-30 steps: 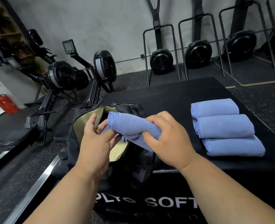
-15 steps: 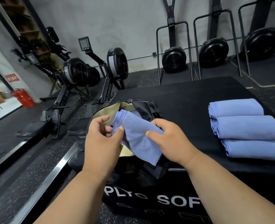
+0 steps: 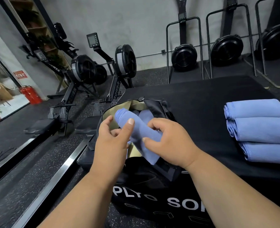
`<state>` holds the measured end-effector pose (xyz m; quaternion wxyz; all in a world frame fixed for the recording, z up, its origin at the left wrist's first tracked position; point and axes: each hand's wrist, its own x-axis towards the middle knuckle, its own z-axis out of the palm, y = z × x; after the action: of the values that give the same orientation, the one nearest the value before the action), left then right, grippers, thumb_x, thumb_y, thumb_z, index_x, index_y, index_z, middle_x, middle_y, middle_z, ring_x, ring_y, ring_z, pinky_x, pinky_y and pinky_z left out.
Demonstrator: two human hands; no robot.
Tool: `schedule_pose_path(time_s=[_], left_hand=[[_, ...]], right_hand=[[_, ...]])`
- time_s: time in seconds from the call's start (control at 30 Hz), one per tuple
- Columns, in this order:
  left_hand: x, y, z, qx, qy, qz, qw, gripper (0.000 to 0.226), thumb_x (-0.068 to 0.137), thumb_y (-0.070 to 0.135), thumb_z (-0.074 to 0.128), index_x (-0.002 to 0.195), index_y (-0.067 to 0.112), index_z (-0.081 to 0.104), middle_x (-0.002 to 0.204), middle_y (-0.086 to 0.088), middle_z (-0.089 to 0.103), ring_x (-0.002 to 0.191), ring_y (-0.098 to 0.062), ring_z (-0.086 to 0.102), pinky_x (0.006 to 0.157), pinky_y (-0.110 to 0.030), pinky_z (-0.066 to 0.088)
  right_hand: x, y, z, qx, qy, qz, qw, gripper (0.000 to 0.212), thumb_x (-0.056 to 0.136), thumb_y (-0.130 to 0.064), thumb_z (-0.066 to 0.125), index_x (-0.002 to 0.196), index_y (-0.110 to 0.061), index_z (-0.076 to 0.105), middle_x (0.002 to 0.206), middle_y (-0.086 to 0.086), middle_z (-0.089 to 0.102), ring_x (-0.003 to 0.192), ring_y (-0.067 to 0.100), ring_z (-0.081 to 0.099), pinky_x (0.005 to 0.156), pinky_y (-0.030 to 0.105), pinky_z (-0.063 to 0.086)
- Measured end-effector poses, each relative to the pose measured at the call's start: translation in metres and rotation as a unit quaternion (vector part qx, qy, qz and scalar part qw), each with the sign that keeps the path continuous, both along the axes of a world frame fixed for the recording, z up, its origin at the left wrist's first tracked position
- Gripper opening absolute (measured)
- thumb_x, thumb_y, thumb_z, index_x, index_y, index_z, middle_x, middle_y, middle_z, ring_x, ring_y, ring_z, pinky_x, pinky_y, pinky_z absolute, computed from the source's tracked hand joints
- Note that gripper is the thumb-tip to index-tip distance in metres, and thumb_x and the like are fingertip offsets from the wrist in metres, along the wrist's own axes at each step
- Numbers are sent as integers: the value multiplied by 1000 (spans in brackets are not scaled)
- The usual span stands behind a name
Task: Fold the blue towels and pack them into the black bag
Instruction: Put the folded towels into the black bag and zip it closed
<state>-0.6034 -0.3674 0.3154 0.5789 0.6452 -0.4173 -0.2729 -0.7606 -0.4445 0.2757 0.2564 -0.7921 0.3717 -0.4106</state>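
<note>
A folded blue towel is held over the open mouth of the black bag, which has a tan lining. My left hand pinches the towel's upper end with the thumb on top. My right hand grips its lower part from the right. Another blue towel lies inside the bag, just behind the held one. Three folded blue towels lie side by side on the black soft box to the right of the bag.
The bag sits at the left edge of the black soft box, printed with white letters on its front. Rowing machines stand on the gym floor to the left. Ski machines line the back wall. A red fire extinguisher stands by the window.
Both hands have turned the towel so its far end points down into the bag's opening. The view has shifted left, so the stacked towels sit farther right.
</note>
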Motion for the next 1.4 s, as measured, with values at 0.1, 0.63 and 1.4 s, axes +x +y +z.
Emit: schedule_pose_path(time_s=[0.1,0.63,1.4], left_hand=[[1,-7,1,-10,39,19,999,88,82,58,82,152,26,39,93,17,74,91,-3,74,95,-48,61],[46,-31,-7,-32,158,-129,978,77,83,7,73,153,13,43,139,-22,64,128,-35,64,115,-61,44],[55,3,-60,219,-554,-179,783,76,92,61,36,161,34,19,96,7,68,113,-22,58,111,-34,32]], right_hand=[[7,5,1,-58,27,12,998,19,78,-47,72,85,-34,61,84,-13,60,84,11,57,71,23,45],[34,-7,-10,430,-325,207,817,48,99,-38,66,141,-18,59,133,13,71,130,30,64,118,49,44],[57,-31,-28,292,-85,-45,952,34,102,-15,47,117,-45,56,102,3,56,70,12,53,57,22,38]])
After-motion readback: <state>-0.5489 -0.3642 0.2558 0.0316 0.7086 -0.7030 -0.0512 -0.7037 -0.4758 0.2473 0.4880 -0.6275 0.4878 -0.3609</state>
